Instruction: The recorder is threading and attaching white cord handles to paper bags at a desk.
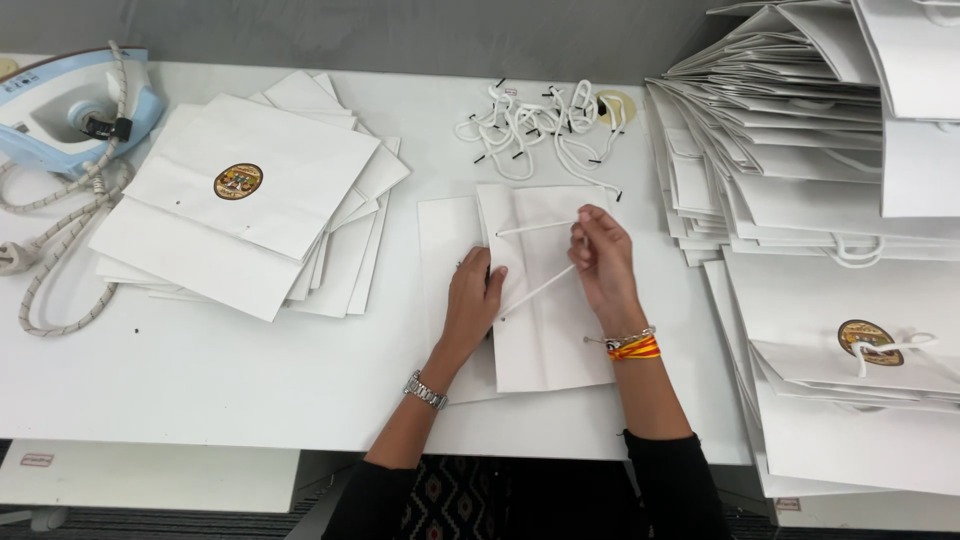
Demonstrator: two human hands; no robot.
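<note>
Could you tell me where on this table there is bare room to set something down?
Bare table lies along the near edge, below the left bag stack, and between that stack and the flat bag both hands work on. The right side is crowded with finished bags.

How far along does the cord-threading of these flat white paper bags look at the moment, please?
Done: the tall stack of white paper bags with cord handles at right. In hand: the right hand pinches a white cord that runs to holes in the folded white bag, which the left hand presses down. Left: the pile of flat handle-less bags and the loose white cords.
</note>
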